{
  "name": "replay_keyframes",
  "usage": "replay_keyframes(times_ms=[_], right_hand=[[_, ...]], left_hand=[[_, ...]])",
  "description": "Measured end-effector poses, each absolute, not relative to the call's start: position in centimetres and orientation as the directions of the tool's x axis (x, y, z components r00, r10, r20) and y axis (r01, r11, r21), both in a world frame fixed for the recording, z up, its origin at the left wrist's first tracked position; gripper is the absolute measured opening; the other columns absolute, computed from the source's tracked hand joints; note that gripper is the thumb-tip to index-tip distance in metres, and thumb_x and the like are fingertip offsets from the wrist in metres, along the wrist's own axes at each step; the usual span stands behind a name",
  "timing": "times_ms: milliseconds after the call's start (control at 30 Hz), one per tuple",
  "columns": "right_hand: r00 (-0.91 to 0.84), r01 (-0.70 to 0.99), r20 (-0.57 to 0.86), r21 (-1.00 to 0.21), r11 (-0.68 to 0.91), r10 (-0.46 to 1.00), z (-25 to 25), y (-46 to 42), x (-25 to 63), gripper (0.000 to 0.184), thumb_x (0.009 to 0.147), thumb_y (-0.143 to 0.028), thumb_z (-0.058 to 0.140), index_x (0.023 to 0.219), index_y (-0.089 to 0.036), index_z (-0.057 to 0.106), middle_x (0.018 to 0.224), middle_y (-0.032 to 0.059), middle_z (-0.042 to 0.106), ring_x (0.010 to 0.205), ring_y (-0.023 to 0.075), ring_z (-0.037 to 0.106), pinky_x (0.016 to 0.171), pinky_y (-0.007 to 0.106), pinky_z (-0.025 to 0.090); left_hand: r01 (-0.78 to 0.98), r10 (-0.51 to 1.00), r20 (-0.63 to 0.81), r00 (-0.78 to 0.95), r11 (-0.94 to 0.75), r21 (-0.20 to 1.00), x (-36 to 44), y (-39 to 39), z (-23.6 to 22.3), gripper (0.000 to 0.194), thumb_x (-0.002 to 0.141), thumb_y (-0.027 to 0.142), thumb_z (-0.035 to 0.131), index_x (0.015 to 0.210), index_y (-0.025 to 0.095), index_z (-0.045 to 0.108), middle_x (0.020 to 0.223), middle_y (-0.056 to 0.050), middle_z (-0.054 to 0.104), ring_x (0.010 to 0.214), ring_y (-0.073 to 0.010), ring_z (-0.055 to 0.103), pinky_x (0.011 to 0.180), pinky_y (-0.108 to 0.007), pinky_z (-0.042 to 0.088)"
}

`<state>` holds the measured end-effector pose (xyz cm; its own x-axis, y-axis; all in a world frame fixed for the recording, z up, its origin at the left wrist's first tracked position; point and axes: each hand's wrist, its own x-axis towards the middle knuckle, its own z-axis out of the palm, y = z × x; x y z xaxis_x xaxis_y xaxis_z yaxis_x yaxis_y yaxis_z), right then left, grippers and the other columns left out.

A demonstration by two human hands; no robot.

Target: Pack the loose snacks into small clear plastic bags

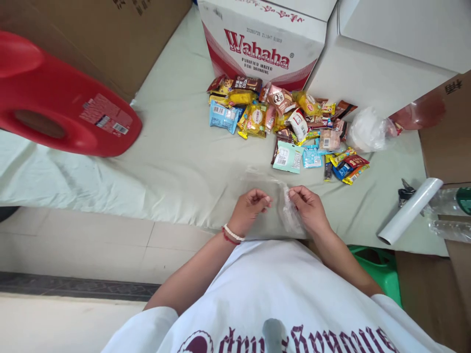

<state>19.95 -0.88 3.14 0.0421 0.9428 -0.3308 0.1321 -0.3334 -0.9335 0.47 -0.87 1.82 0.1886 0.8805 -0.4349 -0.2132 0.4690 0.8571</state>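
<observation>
A thin clear plastic bag (pixel 292 213) lies crumpled along its right side at the table's front edge, close to my body. My right hand (pixel 311 208) pinches the bunched part of it between thumb and fingers. Just left of that, my left hand (pixel 250 211) is closed, thumb against curled fingers, over the flat see-through part. Any film between those left fingertips is too clear to make out. Beyond both hands spreads a pile of wrapped snacks (pixel 257 117), with a mint-green packet (pixel 287 157) and a light-blue packet (pixel 223 117) among them.
A white bundle of plastic bags (pixel 370 130) sits right of the snacks. Behind stand a Wahaha carton (pixel 265 44) and white boxes (pixel 386 63). A red jug (pixel 69 103) is at left. A white roll (pixel 410 211), keys (pixel 406 189) and clear bottles (pixel 451 201) lie at right.
</observation>
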Motion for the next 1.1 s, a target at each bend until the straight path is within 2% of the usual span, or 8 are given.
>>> replay_keyframes(times_ms=[100, 233, 400, 533, 700, 867, 1000, 1100], right_hand=[[0.086, 0.088, -0.394, -0.912, -0.401, 0.915, 2.6, -0.7, 21.0, 0.04, 0.08, -0.061, 0.074, 0.083, -0.021, 0.065, 0.062, -0.0043, 0.048, 0.052, 0.0104, 0.035, 0.048, 0.025, 0.029], [0.057, 0.027, -0.46, -0.887, -0.462, 0.886, 1.8, -1.4, 21.0, 0.042, 0.076, -0.061, 0.078, 0.082, -0.021, 0.066, 0.055, -0.0062, 0.044, 0.048, 0.0099, 0.033, 0.045, 0.025, 0.027], [-0.034, 0.067, -0.4, -0.915, -0.397, 0.916, 2.2, -2.0, 19.2, 0.036, 0.083, -0.056, 0.075, 0.088, -0.021, 0.07, 0.053, -0.0058, 0.048, 0.047, 0.0106, 0.039, 0.047, 0.025, 0.032], [-0.036, 0.099, -0.369, -0.926, -0.364, 0.929, 2.7, -1.4, 19.3, 0.037, 0.085, -0.057, 0.073, 0.087, -0.021, 0.068, 0.063, -0.0027, 0.058, 0.051, 0.0108, 0.043, 0.049, 0.025, 0.036], [-0.011, 0.044, -0.395, -0.918, -0.395, 0.918, 2.4, -1.3, 20.2, 0.043, 0.083, -0.063, 0.072, 0.085, -0.022, 0.062, 0.073, -0.0006, 0.061, 0.055, 0.0109, 0.042, 0.047, 0.025, 0.035], [-0.195, 0.088, -0.349, -0.937, -0.338, 0.917, 2.7, -1.8, 19.2, 0.041, 0.084, -0.062, 0.072, 0.091, -0.022, 0.064, 0.078, -0.0001, 0.061, 0.065, 0.0131, 0.05, 0.057, 0.025, 0.042], [-0.176, 0.062, -0.327, -0.945, -0.321, 0.928, 2.8, -1.3, 19.3, 0.037, 0.083, -0.056, 0.075, 0.085, -0.02, 0.067, 0.067, -0.0032, 0.054, 0.061, 0.0109, 0.043, 0.058, 0.025, 0.036], [-0.176, 0.006, -0.394, -0.917, -0.4, 0.902, 2.7, -0.8, 19.9, 0.038, 0.081, -0.057, 0.076, 0.085, -0.019, 0.069, 0.07, -0.0022, 0.059, 0.057, 0.0095, 0.041, 0.055, 0.024, 0.032]], left_hand=[[-0.254, 0.854, -0.507, 0.117, 0.519, 0.816, -2.3, -1.3, 1.5, 0.041, 0.071, 0.051, 0.082, 0.081, 0.017, 0.061, 0.083, -0.003, 0.07, 0.066, -0.0113, 0.062, 0.055, -0.022, 0.044], [-0.159, 0.87, -0.492, 0.031, 0.49, 0.857, -3.5, -2.1, 1.6, 0.042, 0.075, 0.055, 0.079, 0.08, 0.018, 0.06, 0.075, 0.0, 0.065, 0.06, -0.0097, 0.056, 0.048, -0.02, 0.04], [-0.029, 0.866, -0.442, 0.235, 0.461, 0.887, 1.0, -1.7, 2.5, 0.043, 0.078, 0.06, 0.073, 0.082, 0.019, 0.061, 0.075, 0.0, 0.061, 0.068, -0.0144, 0.058, 0.054, -0.024, 0.045], [-0.074, 0.927, -0.322, 0.194, 0.341, 0.937, 2.5, -0.7, 2.2, 0.038, 0.081, 0.053, 0.072, 0.073, 0.019, 0.059, 0.067, 0.003, 0.055, 0.064, -0.0116, 0.049, 0.062, -0.025, 0.044], [-0.072, 0.917, -0.37, 0.149, 0.383, 0.921, 0.8, -0.5, 1.8, 0.035, 0.08, 0.051, 0.075, 0.075, 0.018, 0.065, 0.064, 0.002, 0.061, 0.062, -0.0119, 0.052, 0.063, -0.026, 0.041], [-0.017, 0.926, -0.362, 0.107, 0.366, 0.931, 1.2, -0.8, 2.2, 0.033, 0.078, 0.049, 0.075, 0.077, 0.017, 0.072, 0.063, 0.001, 0.061, 0.061, -0.0125, 0.051, 0.061, -0.026, 0.04], [0.032, 0.928, -0.349, 0.13, 0.348, 0.937, 1.7, -0.9, 2.2, 0.033, 0.083, 0.05, 0.069, 0.078, 0.017, 0.073, 0.06, 0.002, 0.059, 0.06, -0.0127, 0.05, 0.06, -0.026, 0.039], [0.056, 0.932, -0.333, 0.141, 0.328, 0.943, 1.5, -0.8, 2.1, 0.032, 0.086, 0.048, 0.066, 0.078, 0.017, 0.07, 0.06, 0.002, 0.057, 0.059, -0.0121, 0.048, 0.06, -0.026, 0.038]])
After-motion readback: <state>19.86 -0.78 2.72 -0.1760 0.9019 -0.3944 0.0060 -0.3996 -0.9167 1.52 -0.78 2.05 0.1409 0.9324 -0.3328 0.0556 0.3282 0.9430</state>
